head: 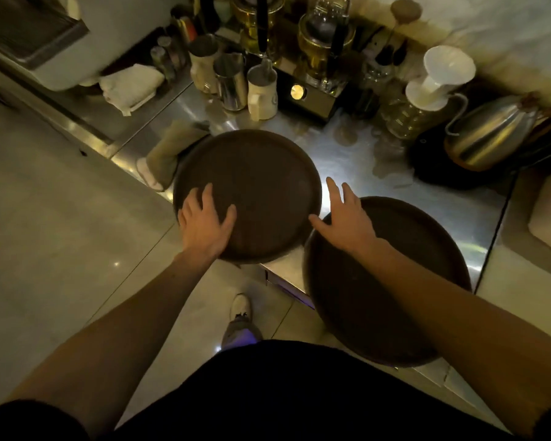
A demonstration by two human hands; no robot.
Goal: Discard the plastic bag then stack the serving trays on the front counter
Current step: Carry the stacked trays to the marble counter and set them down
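Note:
Two round dark brown serving trays lie on the steel counter (pixel 357 154). The left tray (pixel 255 183) overhangs the counter's front edge. The right tray (pixel 404 249) sits lower right, its near part beyond the counter edge, and its upper left rim slips under the left tray. My left hand (pixel 206 219) rests flat on the left tray's near rim, fingers spread. My right hand (pixel 344 218) lies with fingers apart over the right tray's upper rim, between the two trays. No plastic bag is visible.
Steel pitchers (pixel 231 81), a white mug (pixel 263 92), glass jars and a white dripper (pixel 439 78) crowd the back of the counter. A steel kettle (pixel 490 135) stands at the right. A folded cloth (pixel 166 151) lies beside the left tray. Tiled floor and my shoe (pixel 240 316) are below.

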